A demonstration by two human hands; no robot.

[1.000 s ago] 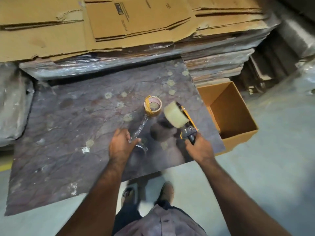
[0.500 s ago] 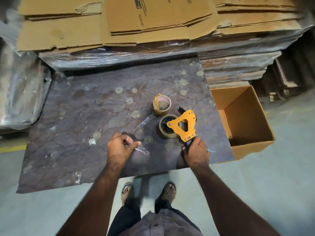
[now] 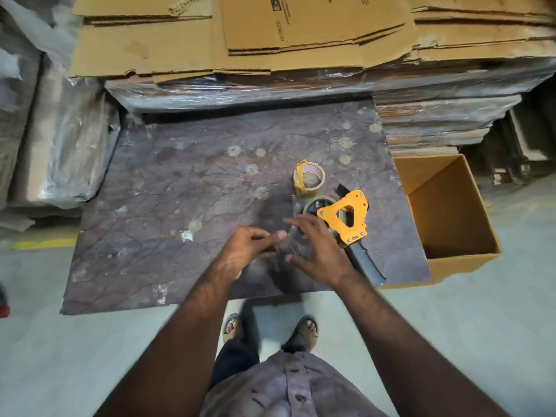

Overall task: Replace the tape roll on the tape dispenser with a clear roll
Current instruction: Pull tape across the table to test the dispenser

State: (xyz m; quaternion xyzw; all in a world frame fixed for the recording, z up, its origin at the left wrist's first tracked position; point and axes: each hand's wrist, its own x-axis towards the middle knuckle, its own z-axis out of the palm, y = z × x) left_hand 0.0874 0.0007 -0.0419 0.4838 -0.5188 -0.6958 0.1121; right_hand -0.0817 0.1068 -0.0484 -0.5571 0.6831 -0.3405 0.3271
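Head view shows the orange metal tape dispenser (image 3: 346,218) lying on the dark marbled tabletop (image 3: 180,188), clear roll mounted; left hand (image 3: 245,248) pinches a clear tape strip (image 3: 290,246); right hand (image 3: 316,251), fingers released, nears it; sticky tape risks folding onto itself.

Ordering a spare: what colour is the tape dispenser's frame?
Orange-yellow frame with a dark grey handle, seen in the head view.

grey concrete floor (image 3: 90,356), dark marbled slab (image 3: 180,191), stacked flattened cardboard (image 3: 150,49), open carton (image 3: 451,212)
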